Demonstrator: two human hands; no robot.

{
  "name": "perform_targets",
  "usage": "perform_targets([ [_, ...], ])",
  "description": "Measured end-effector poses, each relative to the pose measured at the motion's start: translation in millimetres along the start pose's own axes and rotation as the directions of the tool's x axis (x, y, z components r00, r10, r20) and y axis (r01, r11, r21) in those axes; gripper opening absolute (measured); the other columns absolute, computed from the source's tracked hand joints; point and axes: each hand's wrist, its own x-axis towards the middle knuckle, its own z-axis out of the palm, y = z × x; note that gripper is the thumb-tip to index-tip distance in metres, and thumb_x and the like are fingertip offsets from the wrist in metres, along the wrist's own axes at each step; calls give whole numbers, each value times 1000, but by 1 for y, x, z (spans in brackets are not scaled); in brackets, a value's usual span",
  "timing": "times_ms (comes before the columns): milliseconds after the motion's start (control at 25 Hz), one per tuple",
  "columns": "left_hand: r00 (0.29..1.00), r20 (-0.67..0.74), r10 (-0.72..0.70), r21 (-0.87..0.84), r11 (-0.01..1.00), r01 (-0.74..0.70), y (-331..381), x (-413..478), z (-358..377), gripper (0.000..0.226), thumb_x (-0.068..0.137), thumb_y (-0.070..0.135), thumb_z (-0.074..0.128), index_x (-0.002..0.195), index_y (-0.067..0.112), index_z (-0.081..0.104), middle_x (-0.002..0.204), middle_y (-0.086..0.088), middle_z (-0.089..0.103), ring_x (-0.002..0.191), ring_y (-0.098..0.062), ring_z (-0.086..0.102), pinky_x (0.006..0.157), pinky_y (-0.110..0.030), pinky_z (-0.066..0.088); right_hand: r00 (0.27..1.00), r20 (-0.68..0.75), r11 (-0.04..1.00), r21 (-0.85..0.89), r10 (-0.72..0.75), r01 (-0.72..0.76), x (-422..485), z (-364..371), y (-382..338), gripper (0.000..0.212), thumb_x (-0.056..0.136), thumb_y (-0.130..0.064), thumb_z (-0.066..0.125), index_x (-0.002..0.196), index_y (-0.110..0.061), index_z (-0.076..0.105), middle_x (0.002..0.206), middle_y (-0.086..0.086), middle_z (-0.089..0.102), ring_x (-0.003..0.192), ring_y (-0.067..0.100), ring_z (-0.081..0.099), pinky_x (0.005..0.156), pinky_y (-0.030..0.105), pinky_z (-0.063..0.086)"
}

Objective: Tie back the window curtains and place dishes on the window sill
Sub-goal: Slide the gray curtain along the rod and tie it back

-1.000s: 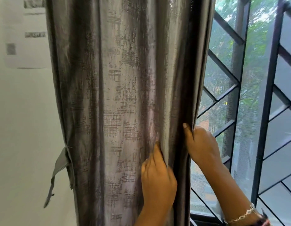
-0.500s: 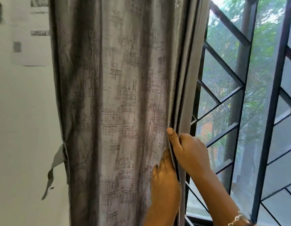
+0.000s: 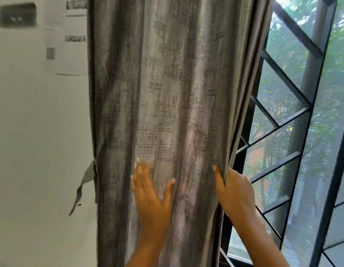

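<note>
Curtain (image 3: 167, 112) edge is pinched in our right hand (image 3: 234, 191). Our left hand (image 3: 152, 193) lies flat against its front, fingers spread.

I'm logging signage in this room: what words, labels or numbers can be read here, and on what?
Nothing can be read.
Wall papers: dark print blocks, blurred, unreadable.
Dark plate, upper left: two pale marks, too blurred to read.
Curtain: woven pattern only, no text.

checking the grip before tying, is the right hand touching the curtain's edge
Touching. The head view shows the right hand with thumb and fingers curled round the edge of the curtain, fabric bunched in its grip.
</note>
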Motion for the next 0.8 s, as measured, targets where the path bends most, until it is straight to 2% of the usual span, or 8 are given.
perform_targets([
  [80, 981, -27, -194, -30, 981, 193, -12, 24, -4, 70, 84, 36, 59, 141, 7, 30, 152, -9, 24, 139, -26, 27, 115, -44, 23, 1000, -9, 1000, 13, 8, -8, -1, 2, -3, 45, 96, -31, 42, 52, -25, 32, 46, -9, 38, 41, 5, 38, 41, 20, 21],
  [200, 948, 44, -315, -39, 948, 317, -31, 39, -4, 68, 83, 21, 65, 140, 5, 31, 142, -15, 41, 129, -28, 41, 106, -33, 33, 999, -34, 999, 24, 23, -22, 0, 9, -5, 43, 96, -33, 41, 54, -24, 37, 46, -8, 41, 42, 5, 40, 40, 20, 22],
  [360, 951, 48, -305, 48, 952, 303, -41, 33, -5, 40, 88, -3, 54, 127, 0, 50, 105, -20, 66, 90, -30, 64, 77, -23, 43, 995, -77, 998, 18, 57, -56, -1, 26, -9, 41, 95, -39, 38, 57, -25, 43, 48, -11, 42, 45, 10, 45, 41, 19, 23],
  [480, 947, 108, -302, 92, 952, 293, -33, 24, -7, 35, 90, -3, 48, 124, 1, 55, 69, -18, 64, 56, -20, 53, 54, -27, 41, 997, -68, 999, -14, 48, -49, -5, 46, -19, 43, 95, -41, 34, 74, -14, 61, 56, -3, 51, 60, 26, 59, 45, 23, 30],
  [560, 949, 169, -266, 87, 963, 255, -23, 17, -8, 35, 91, 0, 47, 124, 6, 56, 54, -1, 52, 44, -10, 41, 45, -18, 35, 998, -49, 998, -38, 38, -39, -3, 58, -30, 47, 96, -42, 30, 87, -12, 64, 72, 8, 66, 74, 31, 64, 56, 28, 41],
  [640, 959, 200, -200, 36, 980, 197, -15, 12, -10, 34, 90, 0, 49, 120, 9, 60, 56, 4, 54, 43, 0, 40, 43, -8, 35, 998, -44, 998, -40, 38, -40, 0, 65, -42, 49, 96, -45, 26, 94, -13, 64, 83, 12, 69, 81, 34, 64, 65, 33, 46],
  [720, 951, 266, -157, 13, 987, 159, -9, 8, -11, 35, 91, 6, 49, 123, 15, 59, 67, -1, 63, 49, -1, 49, 51, -6, 39, 999, -33, 999, 20, 30, -30, -1, 70, -53, 52, 94, -47, 24, 92, -14, 64, 81, 11, 68, 79, 34, 63, 59, 31, 40],
  [800, 929, 345, -135, -22, 988, 151, -11, 4, -11, 42, 93, 12, 48, 132, 27, 46, 67, 3, 64, 55, 0, 56, 56, -5, 39, 1000, -10, 1000, 28, -13, 13, -2, 73, -66, 60, 89, -56, 18, 74, -14, 59, 71, 9, 64, 73, 32, 61, 55, 30, 30],
])
